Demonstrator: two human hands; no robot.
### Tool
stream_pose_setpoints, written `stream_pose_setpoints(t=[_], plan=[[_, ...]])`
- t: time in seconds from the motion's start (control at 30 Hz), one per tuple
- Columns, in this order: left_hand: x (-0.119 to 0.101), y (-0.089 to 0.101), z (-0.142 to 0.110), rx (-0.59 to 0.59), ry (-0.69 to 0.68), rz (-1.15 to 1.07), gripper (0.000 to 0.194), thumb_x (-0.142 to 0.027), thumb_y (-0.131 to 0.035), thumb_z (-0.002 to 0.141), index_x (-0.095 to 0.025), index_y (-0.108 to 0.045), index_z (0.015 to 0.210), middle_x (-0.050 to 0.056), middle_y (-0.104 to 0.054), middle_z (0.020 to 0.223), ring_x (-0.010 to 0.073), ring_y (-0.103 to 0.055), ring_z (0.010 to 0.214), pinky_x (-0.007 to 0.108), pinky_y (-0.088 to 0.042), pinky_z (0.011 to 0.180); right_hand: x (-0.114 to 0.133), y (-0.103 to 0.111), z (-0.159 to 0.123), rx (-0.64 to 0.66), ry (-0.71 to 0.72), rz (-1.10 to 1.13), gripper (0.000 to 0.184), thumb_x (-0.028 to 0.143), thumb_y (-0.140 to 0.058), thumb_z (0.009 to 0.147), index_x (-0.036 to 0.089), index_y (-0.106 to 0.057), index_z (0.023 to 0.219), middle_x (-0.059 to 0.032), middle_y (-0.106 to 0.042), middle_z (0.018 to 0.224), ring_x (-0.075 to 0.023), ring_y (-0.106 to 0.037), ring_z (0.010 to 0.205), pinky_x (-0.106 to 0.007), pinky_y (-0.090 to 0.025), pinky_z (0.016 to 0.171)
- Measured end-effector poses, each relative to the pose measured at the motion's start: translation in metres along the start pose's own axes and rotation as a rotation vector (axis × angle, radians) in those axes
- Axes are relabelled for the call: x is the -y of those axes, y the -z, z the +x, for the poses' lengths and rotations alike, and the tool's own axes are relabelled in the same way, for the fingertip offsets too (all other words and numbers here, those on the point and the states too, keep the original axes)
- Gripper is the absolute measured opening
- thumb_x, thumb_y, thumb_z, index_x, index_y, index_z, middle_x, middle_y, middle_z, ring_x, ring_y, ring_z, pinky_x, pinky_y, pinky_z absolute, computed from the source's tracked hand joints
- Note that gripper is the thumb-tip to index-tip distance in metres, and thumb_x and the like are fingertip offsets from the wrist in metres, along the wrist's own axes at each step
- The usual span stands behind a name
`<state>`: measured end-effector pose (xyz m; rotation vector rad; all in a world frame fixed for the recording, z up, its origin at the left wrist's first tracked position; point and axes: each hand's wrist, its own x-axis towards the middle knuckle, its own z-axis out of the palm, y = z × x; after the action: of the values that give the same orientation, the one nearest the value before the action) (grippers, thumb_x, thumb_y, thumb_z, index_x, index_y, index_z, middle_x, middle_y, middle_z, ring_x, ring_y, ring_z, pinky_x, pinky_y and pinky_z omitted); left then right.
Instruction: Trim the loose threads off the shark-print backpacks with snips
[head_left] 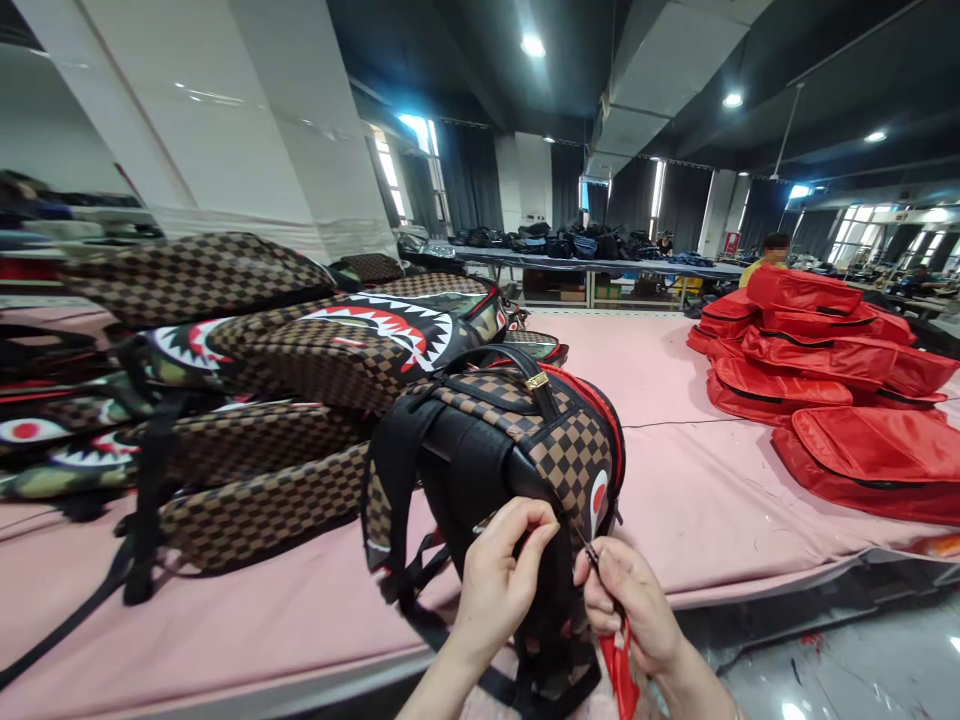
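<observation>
Pink desk (pixel 697 490) leaves room between red bags (pixel 821 350) and our checkered backpack (pixel 571 460), beside whose edge our left grip (pixel 506 570) pinches closed and right grip (pixel 634 600) clasps red-handled scissors (pixel 619 675).

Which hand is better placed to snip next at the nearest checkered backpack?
Probably the right hand: it holds the red-handled scissors, their tips close to the checkered backpack. The left hand is pinched nearby with no visible cutting tool.

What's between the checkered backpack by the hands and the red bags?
In the head view, pink table cloth lies between the checkered backpack and the red bags, with a thin dark line running across it.
</observation>
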<state>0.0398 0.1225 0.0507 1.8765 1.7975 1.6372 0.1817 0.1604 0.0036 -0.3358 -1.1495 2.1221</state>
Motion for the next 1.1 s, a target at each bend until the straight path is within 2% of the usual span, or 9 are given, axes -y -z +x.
stream_pose_setpoints(t=[0.13,0.27,0.47,0.9,0.97,1.03,1.1], plan=[[0.002,0.001,0.000,0.012,-0.005,-0.014,0.017,-0.028,-0.046,0.082,-0.019,-0.051,0.068,0.001,-0.056,0.068,0.0152,-0.053,0.065,0.026,-0.043,0.062,0.001,-0.001,0.007,-0.031,-0.007,-0.012,0.040,0.052,-0.060,0.076,0.014,-0.050,0.069,0.0116,-0.024,0.044,-0.0003,-0.011,0.036,-0.016,-0.007,0.034],[0.003,0.001,0.000,0.009,-0.007,-0.031,0.017,-0.027,-0.047,0.081,-0.019,-0.051,0.067,0.001,-0.055,0.067,0.0146,-0.053,0.065,0.025,-0.042,0.061,0.001,0.001,0.011,-0.087,-0.005,-0.041,0.042,0.053,-0.060,0.074,0.013,-0.050,0.067,0.0119,-0.025,0.041,0.0001,-0.011,0.035,-0.015,-0.006,0.033],[0.002,0.000,-0.001,0.012,-0.009,-0.032,0.016,-0.027,-0.047,0.082,-0.019,-0.051,0.068,0.000,-0.055,0.068,0.0146,-0.053,0.066,0.025,-0.042,0.062,0.003,0.002,0.015,-0.073,-0.027,-0.063,0.042,0.053,-0.061,0.074,0.013,-0.052,0.068,0.0113,-0.028,0.041,0.0002,-0.013,0.034,-0.015,-0.007,0.032],[0.001,0.000,-0.005,0.010,-0.062,-0.033,0.014,-0.021,-0.047,0.083,-0.019,-0.050,0.069,0.000,-0.055,0.069,0.0135,-0.053,0.066,0.024,-0.042,0.061,0.004,0.002,0.015,-0.094,0.033,-0.121,0.041,0.052,-0.059,0.076,0.013,-0.051,0.066,0.0114,-0.025,0.042,-0.0002,-0.013,0.036,-0.016,-0.006,0.034],[-0.005,0.008,-0.005,0.081,-0.123,-0.069,0.016,-0.019,-0.044,0.084,-0.019,-0.050,0.070,0.001,-0.056,0.070,0.0136,-0.054,0.067,0.024,-0.043,0.062,0.005,0.002,0.013,-0.083,0.056,-0.131,0.040,0.051,-0.058,0.077,0.014,-0.050,0.066,0.0116,-0.023,0.042,-0.0005,-0.012,0.036,-0.017,-0.007,0.034],[-0.013,0.022,0.000,0.173,-0.258,-0.093,0.018,-0.018,-0.040,0.086,-0.020,-0.052,0.072,0.001,-0.057,0.071,0.0141,-0.055,0.070,0.025,-0.044,0.063,0.009,0.002,0.011,-0.065,0.083,-0.135,0.039,0.051,-0.056,0.079,0.014,-0.050,0.067,0.0115,-0.022,0.043,-0.0010,-0.012,0.037,-0.017,-0.007,0.035],[-0.020,0.039,0.013,0.143,-0.407,-0.007,0.013,-0.021,-0.044,0.085,-0.021,-0.056,0.080,0.002,-0.059,0.076,0.0161,-0.055,0.075,0.028,-0.045,0.068,0.015,0.001,0.011,-0.065,0.129,-0.154,0.038,0.050,-0.053,0.081,0.015,-0.051,0.070,0.0110,-0.021,0.046,-0.0019,-0.011,0.038,-0.018,-0.008,0.036]])
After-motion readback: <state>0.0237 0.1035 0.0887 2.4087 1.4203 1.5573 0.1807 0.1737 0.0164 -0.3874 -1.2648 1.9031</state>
